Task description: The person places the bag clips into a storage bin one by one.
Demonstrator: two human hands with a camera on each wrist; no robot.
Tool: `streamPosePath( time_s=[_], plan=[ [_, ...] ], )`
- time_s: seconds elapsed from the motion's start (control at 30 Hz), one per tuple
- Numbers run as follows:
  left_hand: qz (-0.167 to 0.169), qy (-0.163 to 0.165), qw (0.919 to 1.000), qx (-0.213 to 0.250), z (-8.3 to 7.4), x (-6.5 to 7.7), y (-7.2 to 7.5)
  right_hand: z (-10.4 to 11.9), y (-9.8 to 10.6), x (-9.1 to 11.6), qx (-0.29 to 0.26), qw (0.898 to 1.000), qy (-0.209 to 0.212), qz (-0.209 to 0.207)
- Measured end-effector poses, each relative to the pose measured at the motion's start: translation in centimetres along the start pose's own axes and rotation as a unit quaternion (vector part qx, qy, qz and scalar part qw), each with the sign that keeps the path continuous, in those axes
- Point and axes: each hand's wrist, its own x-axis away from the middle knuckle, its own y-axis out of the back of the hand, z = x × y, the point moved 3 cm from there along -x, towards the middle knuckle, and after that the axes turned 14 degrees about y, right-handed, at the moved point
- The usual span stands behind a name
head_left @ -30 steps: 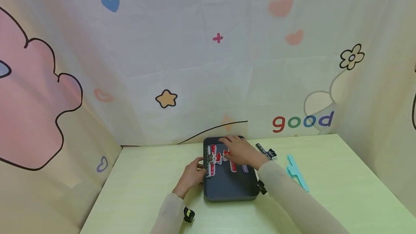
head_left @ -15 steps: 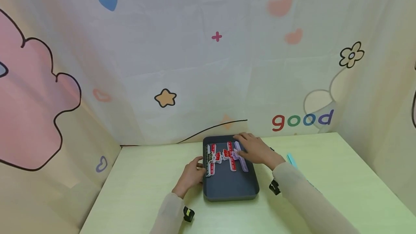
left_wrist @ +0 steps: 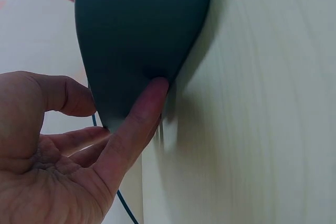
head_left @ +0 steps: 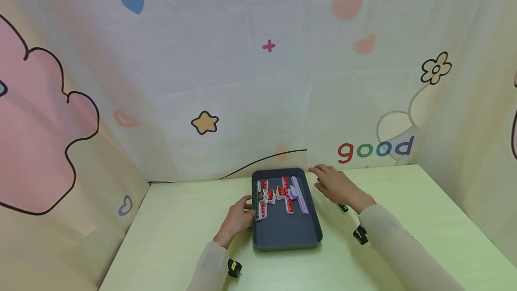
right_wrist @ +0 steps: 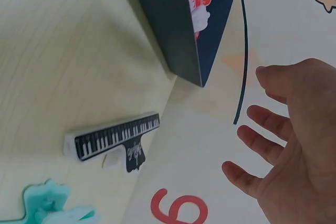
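Note:
A dark grey tray [head_left: 286,235] lies on the table. My left hand [head_left: 236,219] holds its left wall, a thumb at the rim and fingers against the outer side. Inside lie a dark keyboard-patterned clip [head_left: 257,214], a red-and-white clip [head_left: 265,210], another red clip [head_left: 288,199] and a purple clip [head_left: 300,199]. Just right of the tray my right hand [head_left: 337,187] hovers, fingers spread and nothing in them. A black clip with white piano keys [right_wrist: 118,137] lies on the table near that hand, mostly hidden by it in the head view.
In the right wrist view a teal clip [right_wrist: 47,203] lies beside the black one; the right arm largely covers it in the head view. A printed curtain [head_left: 226,80] stands right behind the table's back edge. The pale table [head_left: 181,228] extends to both sides.
My right hand has let go of the purple clip, now in the tray beside the red one, and moved right, out over the table. The left hand has stayed at the tray's wall.

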Motion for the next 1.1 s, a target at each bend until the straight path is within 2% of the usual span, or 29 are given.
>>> streamPosePath(
  time_s=[0.3,0.6,1.1],
  plan=[
    [0.0,0.0,1.0,-0.003,0.0,0.0,0.0,-1.3,0.4,1.4,0.018,1.0,0.014,-0.005],
    [-0.001,0.003,1.0,-0.005,0.1,0.0,-0.1,-2.9,-0.2,3.1,0.008,1.0,-0.002,0.01],
    [-0.001,0.008,1.0,0.003,0.1,0.0,-0.1,-4.4,-0.2,7.4,0.027,0.999,-0.006,0.028]
  ],
)
